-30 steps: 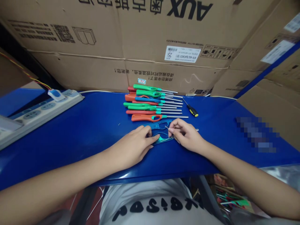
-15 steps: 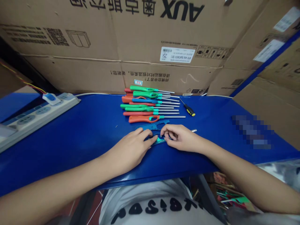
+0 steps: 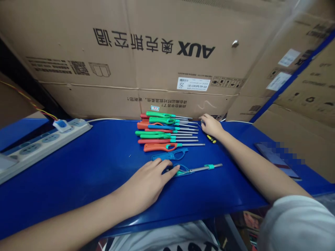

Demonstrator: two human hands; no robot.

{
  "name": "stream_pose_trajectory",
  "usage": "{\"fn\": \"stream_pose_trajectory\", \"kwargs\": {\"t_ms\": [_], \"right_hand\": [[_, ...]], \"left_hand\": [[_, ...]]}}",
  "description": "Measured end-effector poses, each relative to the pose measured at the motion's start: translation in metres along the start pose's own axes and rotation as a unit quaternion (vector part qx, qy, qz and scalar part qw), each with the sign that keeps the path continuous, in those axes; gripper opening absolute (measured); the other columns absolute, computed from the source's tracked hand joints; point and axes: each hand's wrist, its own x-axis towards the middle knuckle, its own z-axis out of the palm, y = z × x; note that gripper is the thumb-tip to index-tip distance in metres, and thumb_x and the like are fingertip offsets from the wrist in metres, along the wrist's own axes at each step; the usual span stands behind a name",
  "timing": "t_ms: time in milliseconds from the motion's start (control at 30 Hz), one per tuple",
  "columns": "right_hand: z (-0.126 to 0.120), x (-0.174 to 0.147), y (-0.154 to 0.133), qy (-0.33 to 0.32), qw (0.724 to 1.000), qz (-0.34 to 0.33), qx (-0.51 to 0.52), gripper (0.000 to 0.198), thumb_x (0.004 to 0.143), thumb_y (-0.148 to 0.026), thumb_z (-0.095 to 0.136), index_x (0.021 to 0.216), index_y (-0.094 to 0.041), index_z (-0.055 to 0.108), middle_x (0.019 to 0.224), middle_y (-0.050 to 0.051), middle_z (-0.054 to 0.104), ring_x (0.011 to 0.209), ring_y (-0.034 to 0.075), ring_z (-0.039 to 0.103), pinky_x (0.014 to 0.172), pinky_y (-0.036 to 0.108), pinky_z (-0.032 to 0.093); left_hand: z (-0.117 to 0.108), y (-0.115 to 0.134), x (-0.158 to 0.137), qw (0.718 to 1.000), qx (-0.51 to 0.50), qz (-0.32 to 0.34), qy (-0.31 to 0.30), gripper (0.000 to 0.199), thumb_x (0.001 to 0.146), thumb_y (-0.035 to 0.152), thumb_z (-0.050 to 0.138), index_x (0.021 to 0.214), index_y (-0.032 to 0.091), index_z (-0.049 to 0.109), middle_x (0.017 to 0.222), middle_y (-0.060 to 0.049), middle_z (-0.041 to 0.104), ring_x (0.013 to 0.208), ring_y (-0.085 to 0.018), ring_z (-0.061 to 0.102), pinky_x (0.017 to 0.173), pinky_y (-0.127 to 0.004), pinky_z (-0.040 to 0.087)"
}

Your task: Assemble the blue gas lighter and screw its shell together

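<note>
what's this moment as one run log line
left hand: on open lighter | right hand: at screwdriver, grip unclear | blue shell half: on table, between open lighter and lighter row

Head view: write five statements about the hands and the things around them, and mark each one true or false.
1. The left hand touches the opened blue lighter. True.
2. The right hand is beside the screwdriver. True.
3. The power strip lies to the right of both hands. False: it lies to their left.
4. In the lighter row, the nearest is green. False: it is an orange lighter.
5. The loose blue casing half lies between that orange lighter and the opened blue lighter. True.
</note>
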Motion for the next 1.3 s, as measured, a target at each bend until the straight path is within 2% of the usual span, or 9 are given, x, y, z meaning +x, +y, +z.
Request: {"fn": "stream_pose_trajectory", "kwargs": {"t_ms": [300, 467, 567, 667, 800, 933, 1067, 1167, 1300], "right_hand": [[0.008, 0.023, 0.033, -0.074, 0.989, 0.115, -0.047, 0.036, 0.096, -0.037, 0.060, 0.125, -0.017, 0.058, 0.126, 0.009, 0.060, 0.107, 0.021, 0.062, 0.090, 0.042, 0.055], [-0.016, 0.000, -0.002, -0.021, 0.996, 0.079, -0.021, 0.026, 0.097, -0.023, 0.054, 0.115, -0.004, 0.059, 0.115, 0.024, 0.064, 0.109, 0.029, 0.061, 0.093, 0.042, 0.050], [-0.034, -0.034, -0.048, -0.006, 0.999, -0.013, 0.035, 0.023, 0.102, -0.024, 0.041, 0.112, -0.012, 0.057, 0.108, 0.015, 0.068, 0.101, 0.023, 0.063, 0.088, 0.034, 0.048], [-0.043, -0.080, -0.099, -0.039, 0.972, -0.172, 0.156, 0.024, 0.104, -0.034, 0.040, 0.103, -0.020, 0.059, 0.093, 0.004, 0.071, 0.085, 0.016, 0.065, 0.076, 0.027, 0.048], [-0.032, -0.130, -0.139, -0.042, 0.900, -0.314, 0.300, 0.019, 0.095, -0.035, 0.059, 0.110, -0.022, 0.057, 0.095, 0.004, 0.070, 0.084, 0.016, 0.065, 0.073, 0.026, 0.048], [-0.012, -0.142, -0.141, -0.021, 0.908, -0.267, 0.323, 0.036, 0.087, -0.028, 0.064, 0.118, -0.024, 0.046, 0.078, -0.003, 0.060, 0.065, 0.012, 0.058, 0.060, 0.023, 0.041], [-0.013, -0.132, -0.133, -0.040, 0.929, -0.176, 0.324, 0.070, 0.076, -0.047, 0.077, 0.127, -0.025, 0.036, 0.084, -0.003, 0.056, 0.065, 0.012, 0.054, 0.058, 0.023, 0.040], [-0.024, -0.128, -0.126, -0.079, 0.934, -0.204, 0.281, 0.046, 0.079, -0.053, 0.074, 0.104, -0.024, 0.049, 0.094, 0.001, 0.058, 0.077, 0.015, 0.056, 0.068, 0.026, 0.044], [-0.029, -0.129, -0.119, -0.193, 0.906, -0.331, 0.177, 0.020, 0.093, -0.039, 0.061, 0.104, -0.023, 0.057, 0.110, 0.003, 0.058, 0.080, 0.014, 0.058, 0.070, 0.027, 0.045]], "left_hand": [[0.000, -0.002, 0.000, 0.998, -0.058, 0.004, 0.024, 0.059, 0.095, 0.011, 0.044, 0.150, 0.029, 0.038, 0.133, -0.011, 0.055, 0.111, -0.028, 0.057, 0.090, -0.047, 0.054], [-0.006, -0.003, 0.003, 0.978, -0.190, -0.025, 0.077, 0.053, 0.094, 0.015, 0.049, 0.146, 0.027, 0.046, 0.135, -0.010, 0.054, 0.122, -0.024, 0.054, 0.103, -0.044, 0.049], [-0.008, -0.010, 0.009, 0.936, -0.308, -0.081, 0.149, 0.042, 0.096, 0.020, 0.049, 0.138, 0.026, 0.055, 0.131, -0.008, 0.059, 0.120, -0.022, 0.057, 0.106, -0.044, 0.047], [-0.011, -0.016, 0.017, 0.839, -0.479, -0.175, 0.190, 0.039, 0.093, 0.035, 0.059, 0.128, 0.017, 0.061, 0.120, -0.010, 0.067, 0.107, -0.022, 0.065, 0.096, -0.042, 0.054], [-0.014, -0.012, 0.020, 0.733, -0.653, -0.182, 0.051, 0.039, 0.088, 0.045, 0.067, 0.111, 0.014, 0.068, 0.098, -0.008, 0.074, 0.091, -0.020, 0.071, 0.083, -0.035, 0.058], [-0.011, -0.004, 0.018, 0.739, -0.653, -0.155, -0.058, 0.036, 0.091, 0.047, 0.063, 0.092, 0.011, 0.069, 0.067, -0.002, 0.068, 0.061, -0.013, 0.067, 0.063, -0.025, 0.055], [-0.006, -0.005, 0.019, 0.749, -0.632, -0.191, 0.047, 0.036, 0.094, 0.048, 0.056, 0.088, 0.013, 0.062, 0.063, 0.001, 0.062, 0.052, -0.010, 0.059, 0.054, -0.021, 0.049], [-0.007, -0.010, 0.020, 0.699, -0.662, -0.222, 0.158, 0.029, 0.096, 0.046, 0.054, 0.096, 0.017, 0.052, 0.066, 0.003, 0.061, 0.049, -0.009, 0.055, 0.049, -0.020, 0.045], [-0.014, -0.012, 0.021, 0.646, -0.708, -0.223, 0.178, 0.025, 0.099, 0.038, 0.046, 0.083, 0.020, 0.042, 0.064, 0.004, 0.057, 0.049, -0.009, 0.050, 0.049, -0.020, 0.042]]}}
